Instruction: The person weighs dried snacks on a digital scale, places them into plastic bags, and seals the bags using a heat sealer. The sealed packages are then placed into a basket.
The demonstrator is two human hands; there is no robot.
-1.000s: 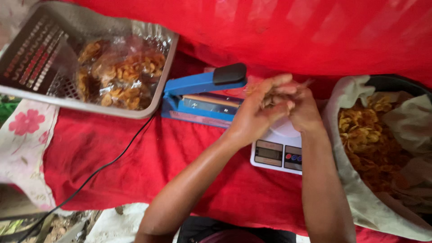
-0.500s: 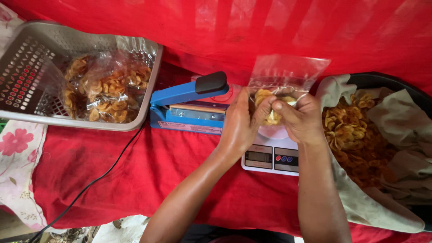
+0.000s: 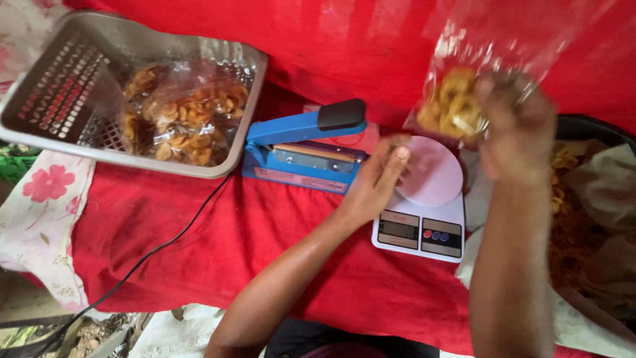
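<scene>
The clear plastic bag (image 3: pixel 464 99), crinkled and shiny, is holding round yellow chips and is hanging above the white scale (image 3: pixel 424 212). The right hand (image 3: pixel 513 132) is gripping it with closed fingers, blurred. The left hand (image 3: pixel 374 182) is resting beside the scale's round pink plate, fingers loosely curled, holding nothing.

Right hand (image 3: pixel 513 129) raised, grip closed; left hand (image 3: pixel 374 182) low.

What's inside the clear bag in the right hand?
The clear bag in the right hand holds a small cluster of yellow fried chips. The hand covers the bag's lower right part.
</scene>
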